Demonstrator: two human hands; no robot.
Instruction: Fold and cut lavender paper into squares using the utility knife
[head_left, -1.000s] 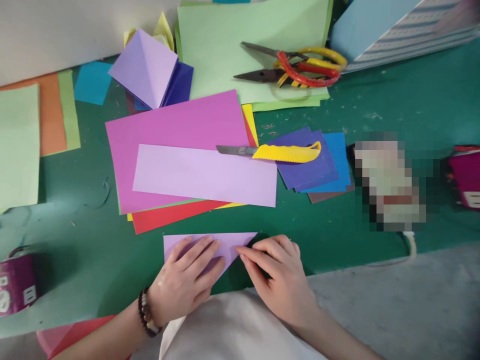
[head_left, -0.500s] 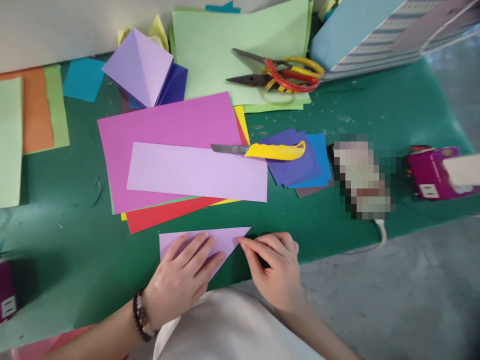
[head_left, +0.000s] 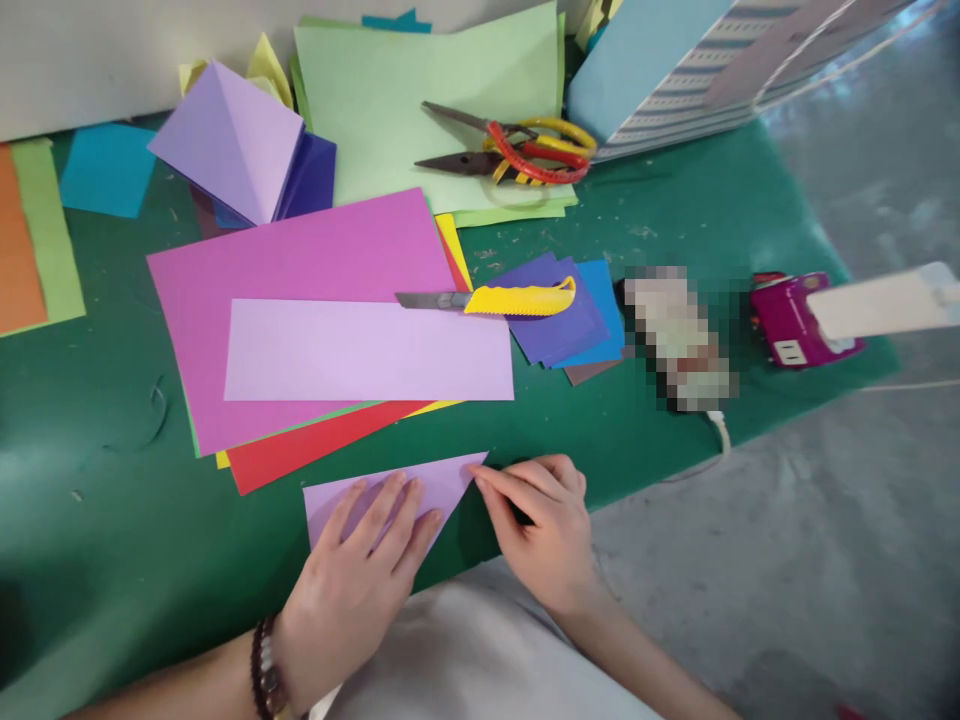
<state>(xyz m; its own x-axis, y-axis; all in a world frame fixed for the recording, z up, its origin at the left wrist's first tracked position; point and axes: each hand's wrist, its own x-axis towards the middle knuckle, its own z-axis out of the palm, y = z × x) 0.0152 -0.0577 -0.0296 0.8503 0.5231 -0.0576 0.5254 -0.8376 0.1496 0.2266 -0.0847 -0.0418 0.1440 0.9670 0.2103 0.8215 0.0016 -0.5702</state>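
A lilac sheet of paper with a slanted, apparently folded right edge lies at the table's front. My left hand, fingers stretched out and slightly apart, rests flat on it and hides its lower left part. At the paper's pointed right corner, thumb and forefinger of my right hand are pinched together on the slanted edge. Just beyond, a lilac paper strip lies on a magenta sheet, with a yellow utility knife across the strip's upper right, blade out to the left.
Red-handled scissors and a yellow-handled pair lie on pale green sheets. Small blue and purple papers sit beside a blurred phone on a cable. A purple box stands right; folded paper pieces lie back left.
The view has swung to the right, so the table's things appear farther left. My right fingertips have slid slightly along the slanted edge towards the pointed corner. My left hand stays on the paper.
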